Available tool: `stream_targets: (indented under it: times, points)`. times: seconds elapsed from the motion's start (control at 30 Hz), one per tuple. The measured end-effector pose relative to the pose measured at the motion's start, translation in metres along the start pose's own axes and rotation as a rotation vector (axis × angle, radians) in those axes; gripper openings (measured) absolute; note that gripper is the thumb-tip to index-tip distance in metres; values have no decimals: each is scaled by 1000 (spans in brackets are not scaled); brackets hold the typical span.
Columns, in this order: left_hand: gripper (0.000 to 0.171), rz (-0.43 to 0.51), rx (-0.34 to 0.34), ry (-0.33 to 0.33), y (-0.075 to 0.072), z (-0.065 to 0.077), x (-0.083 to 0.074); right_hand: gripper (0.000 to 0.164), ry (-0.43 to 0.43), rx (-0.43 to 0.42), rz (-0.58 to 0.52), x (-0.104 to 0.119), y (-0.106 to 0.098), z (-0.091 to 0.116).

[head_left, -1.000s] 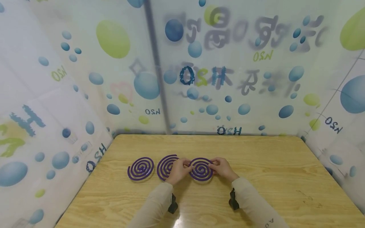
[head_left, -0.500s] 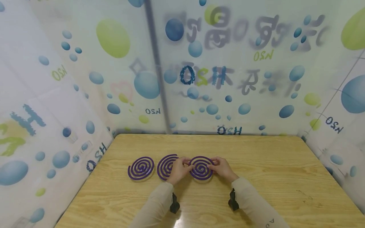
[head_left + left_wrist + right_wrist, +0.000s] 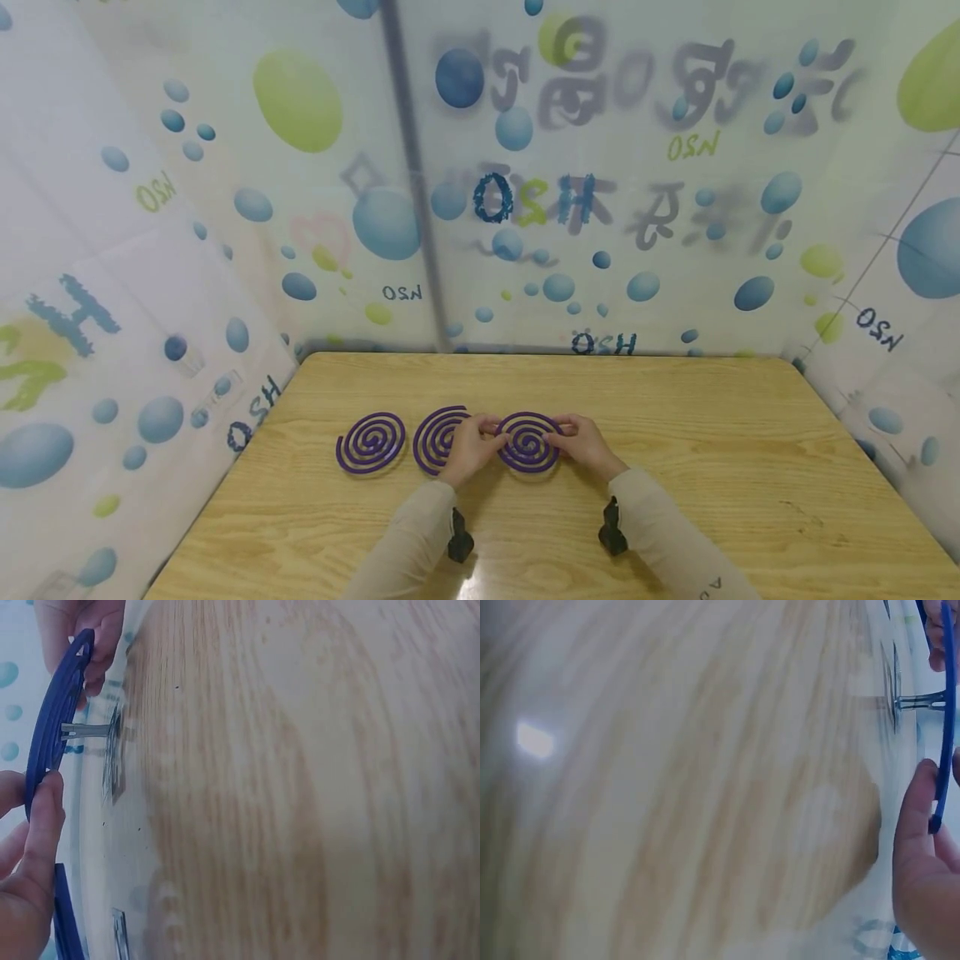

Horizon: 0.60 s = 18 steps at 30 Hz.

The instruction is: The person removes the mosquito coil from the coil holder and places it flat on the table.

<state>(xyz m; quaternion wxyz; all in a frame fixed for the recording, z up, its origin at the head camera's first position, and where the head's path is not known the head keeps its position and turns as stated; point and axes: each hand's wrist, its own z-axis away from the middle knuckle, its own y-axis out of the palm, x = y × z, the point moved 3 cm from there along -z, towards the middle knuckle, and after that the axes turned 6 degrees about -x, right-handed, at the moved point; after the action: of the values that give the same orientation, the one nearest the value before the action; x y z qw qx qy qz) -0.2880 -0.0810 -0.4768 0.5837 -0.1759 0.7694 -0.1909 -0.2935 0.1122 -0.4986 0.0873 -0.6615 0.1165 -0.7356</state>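
Observation:
A purple mosquito coil [image 3: 528,443] sits flat and raised on a thin metal stand [image 3: 88,730], whose upright meets the coil's underside near its middle. My left hand [image 3: 471,450] pinches the left edge of this coil between thumb and fingers. On the opposite edge, my right hand [image 3: 588,443] pinches it too, with the thumb on top. In the right wrist view the coil [image 3: 949,712] shows edge-on above the table. A second mosquito coil [image 3: 429,442] lies just left of my left hand, which hides part of it.
A third mosquito coil [image 3: 371,443] is at the far left of the row. All are on a wood-grain table [image 3: 675,400]. Patterned curtain walls [image 3: 645,242] rise close behind the table and on both sides. A black wrist-worn device [image 3: 613,529] hangs below each cuff.
Almost nothing differs. Both hands stay on the same coil, and my right hand shifts only very slightly. The other coils are still.

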Motion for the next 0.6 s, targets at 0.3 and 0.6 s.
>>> stream_targets:
  times: [0.3, 0.6]
  points:
    - [34, 35, 43, -56, 0, 1, 1, 39, 47, 3, -136, 0, 4, 3]
    - [38, 17, 39, -51, 2, 2, -2, 40, 50, -5, -139, -2, 6, 2]
